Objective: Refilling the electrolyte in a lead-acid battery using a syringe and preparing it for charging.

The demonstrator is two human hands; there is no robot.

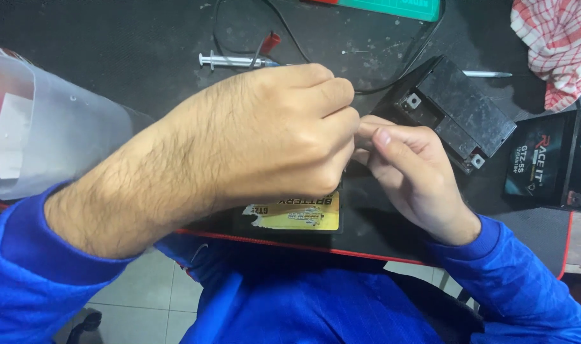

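Both hands meet over the small black battery with yellow label (297,213) at tabletop (112,57) front edge. Left hand (271,137) clenched, right hand (411,172) pinching; held item hidden. Looks like terminal fiddling; next needs fine fingertip control.

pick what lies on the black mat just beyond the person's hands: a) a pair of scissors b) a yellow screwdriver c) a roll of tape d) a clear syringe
d, a clear syringe lies flat on the black mat just past the left hand, next to a thin black wire and behind the dusty black battery.
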